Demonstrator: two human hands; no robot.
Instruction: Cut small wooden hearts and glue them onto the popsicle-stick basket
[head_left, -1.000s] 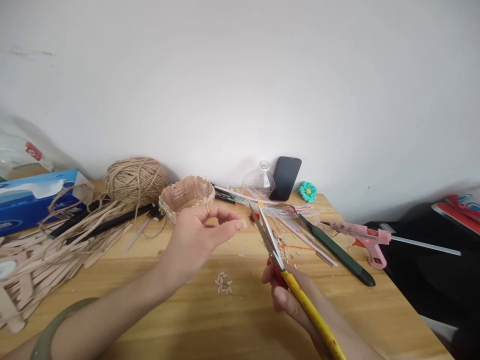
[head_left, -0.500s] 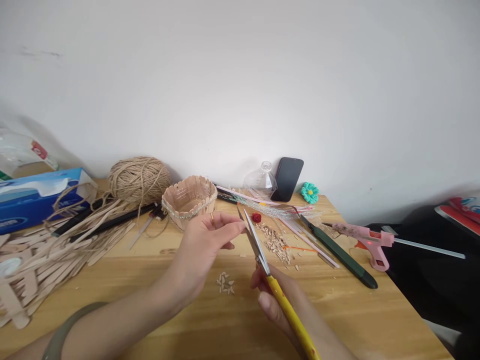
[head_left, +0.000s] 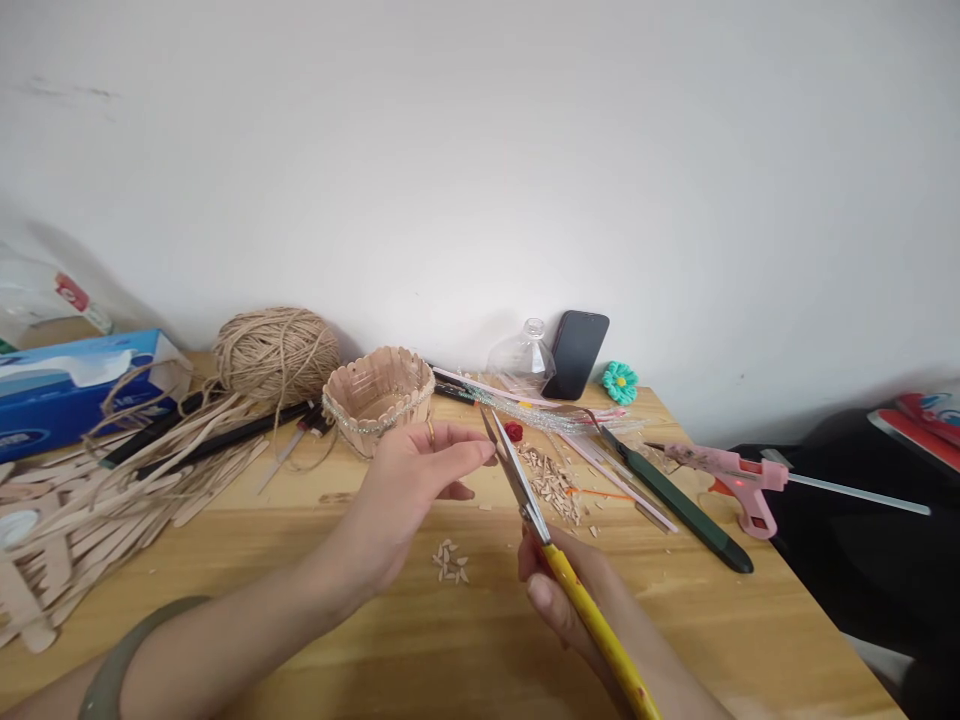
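Note:
My right hand (head_left: 559, 585) is wrapped round a pair of scissors (head_left: 592, 615) with yellow handles, its blades pointing up and slightly parted. My left hand (head_left: 420, 475) pinches thumb to fingers close beside the blade tips; whatever it holds is too small to make out. Below the hands lies a small pile of pointed wood chips (head_left: 450, 562) on the wooden table (head_left: 337, 640). Behind the scissors a larger heap of wood bits (head_left: 551, 485) is spread out, with a small red rose (head_left: 514, 431) at its far end.
Behind my left hand stands a small craft-stick basket (head_left: 360, 410), with a twine ball (head_left: 276, 350), blue tissue box (head_left: 75, 385) and loose craft sticks (head_left: 75, 560) further left. At right are a green-handled tool (head_left: 686, 510), pink glue gun (head_left: 720, 465), phone (head_left: 577, 355) and turquoise flower (head_left: 620, 381).
My right hand and the scissors have shifted slightly to the right and down. My left hand has moved a little to the right, still pinched near the blades.

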